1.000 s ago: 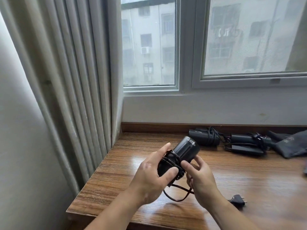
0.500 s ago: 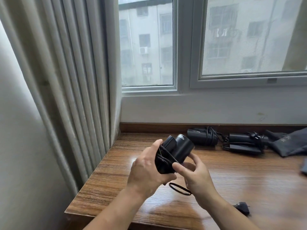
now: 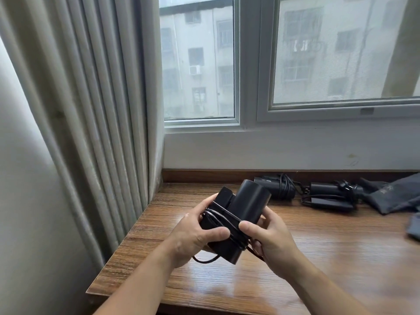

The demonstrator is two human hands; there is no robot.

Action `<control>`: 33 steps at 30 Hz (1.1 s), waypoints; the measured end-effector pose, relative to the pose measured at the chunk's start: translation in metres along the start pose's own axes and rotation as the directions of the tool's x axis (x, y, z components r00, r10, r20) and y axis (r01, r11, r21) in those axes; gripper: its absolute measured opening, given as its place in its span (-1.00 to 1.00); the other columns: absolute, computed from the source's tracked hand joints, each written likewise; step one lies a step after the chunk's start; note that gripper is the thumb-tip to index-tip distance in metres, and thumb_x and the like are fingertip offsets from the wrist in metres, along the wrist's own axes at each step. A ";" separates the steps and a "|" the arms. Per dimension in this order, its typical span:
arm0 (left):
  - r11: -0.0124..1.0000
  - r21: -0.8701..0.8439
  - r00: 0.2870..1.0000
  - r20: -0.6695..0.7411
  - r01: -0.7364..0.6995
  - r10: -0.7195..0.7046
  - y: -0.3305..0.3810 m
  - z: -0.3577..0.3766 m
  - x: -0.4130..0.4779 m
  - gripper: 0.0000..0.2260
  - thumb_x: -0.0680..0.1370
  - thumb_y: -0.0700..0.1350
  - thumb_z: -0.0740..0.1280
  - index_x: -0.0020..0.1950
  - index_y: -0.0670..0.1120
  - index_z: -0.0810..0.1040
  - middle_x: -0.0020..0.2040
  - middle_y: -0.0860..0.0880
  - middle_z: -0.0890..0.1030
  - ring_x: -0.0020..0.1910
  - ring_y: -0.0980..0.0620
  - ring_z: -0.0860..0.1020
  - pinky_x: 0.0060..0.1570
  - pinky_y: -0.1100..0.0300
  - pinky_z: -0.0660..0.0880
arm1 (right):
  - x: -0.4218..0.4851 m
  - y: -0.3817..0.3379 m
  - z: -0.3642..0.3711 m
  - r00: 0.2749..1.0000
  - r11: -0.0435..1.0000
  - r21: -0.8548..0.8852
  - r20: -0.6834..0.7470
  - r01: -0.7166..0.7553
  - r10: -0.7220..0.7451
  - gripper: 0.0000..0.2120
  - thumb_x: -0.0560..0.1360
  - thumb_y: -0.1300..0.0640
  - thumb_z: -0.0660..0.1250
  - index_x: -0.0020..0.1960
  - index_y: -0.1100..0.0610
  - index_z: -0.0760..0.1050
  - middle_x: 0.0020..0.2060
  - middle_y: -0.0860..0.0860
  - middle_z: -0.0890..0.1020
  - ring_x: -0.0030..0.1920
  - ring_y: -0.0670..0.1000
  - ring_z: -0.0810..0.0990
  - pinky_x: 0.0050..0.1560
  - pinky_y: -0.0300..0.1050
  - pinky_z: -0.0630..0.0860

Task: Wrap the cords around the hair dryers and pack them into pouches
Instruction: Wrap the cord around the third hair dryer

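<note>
A black folded hair dryer (image 3: 246,206) is held above the wooden table (image 3: 318,258), its barrel pointing up and away. My left hand (image 3: 195,237) grips its lower body, thumb across the front. My right hand (image 3: 270,237) holds the other side and its thumb presses the black cord (image 3: 223,218) wound round the dryer. A short loop of cord (image 3: 204,260) hangs below. The plug is not in view. Two more black dryers lie at the back, one wrapped (image 3: 277,188), one with looser cord (image 3: 331,195).
Dark grey pouches (image 3: 395,196) lie at the back right, another (image 3: 414,226) at the right edge. A pleated curtain (image 3: 95,110) hangs at the left beside the table's corner. The window and wall stand behind the table.
The dryer has been turned and lifted slightly, more cord is wound round it, and the hanging loop has shortened. The plug that lay on the table is out of sight.
</note>
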State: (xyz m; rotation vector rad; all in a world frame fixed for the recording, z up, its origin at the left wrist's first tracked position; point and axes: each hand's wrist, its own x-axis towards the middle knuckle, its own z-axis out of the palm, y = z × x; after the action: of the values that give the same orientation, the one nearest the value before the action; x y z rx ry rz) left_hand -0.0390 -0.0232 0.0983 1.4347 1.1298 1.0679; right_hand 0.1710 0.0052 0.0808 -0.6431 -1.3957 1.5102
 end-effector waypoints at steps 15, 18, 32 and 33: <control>0.815 0.572 0.951 -0.193 -0.092 0.243 -0.004 0.028 -0.006 -0.15 0.19 0.05 0.59 0.42 0.28 0.31 0.22 0.22 0.41 0.13 0.21 0.50 -0.03 0.43 0.50 | 0.003 0.001 0.000 0.998 0.990 -0.138 -0.063 -0.005 -0.004 -0.38 0.34 0.14 0.61 0.33 -0.06 0.46 0.06 0.08 0.73 -0.50 0.02 0.46 -0.54 -0.19 0.36; 0.913 0.401 0.986 -0.105 -0.076 0.128 0.001 0.020 -0.006 -0.21 0.23 -0.11 0.63 0.36 0.29 0.40 0.12 0.07 0.60 0.05 0.05 0.63 0.00 0.16 0.63 | 0.004 -0.004 -0.006 1.000 0.983 -0.185 0.011 0.019 -0.017 -0.34 0.30 0.08 0.60 0.33 -0.16 0.45 0.15 0.03 0.70 -0.48 0.04 0.48 -0.53 -0.22 0.38; 1.000 -0.006 0.986 0.164 -0.026 0.026 0.003 0.015 -0.008 -0.24 0.34 -0.23 0.51 0.52 -0.02 0.36 0.31 -0.32 0.54 0.23 -0.35 0.58 0.19 -0.32 0.52 | 0.003 -0.004 -0.017 0.997 0.954 -0.295 0.072 0.060 -0.040 -0.22 0.24 -0.21 0.64 0.40 -0.16 0.45 0.26 0.05 0.63 0.11 -0.04 0.65 -0.06 -0.07 0.63; 1.000 -0.010 0.987 0.155 -0.030 0.031 0.002 0.015 -0.008 -0.23 0.35 -0.23 0.51 0.53 0.00 0.35 0.31 -0.31 0.54 0.25 -0.35 0.57 0.21 -0.36 0.49 | 0.003 -0.002 -0.016 0.997 0.956 -0.288 0.047 0.064 -0.053 -0.23 0.24 -0.20 0.64 0.39 -0.16 0.46 0.25 0.07 0.64 0.12 -0.07 0.66 -0.04 -0.03 0.65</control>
State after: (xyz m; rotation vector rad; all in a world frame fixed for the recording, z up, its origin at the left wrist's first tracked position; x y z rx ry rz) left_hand -0.0255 -0.0341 0.0978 1.5064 0.9943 0.9621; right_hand 0.1839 0.0152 0.0799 -0.7463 -1.6691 1.2885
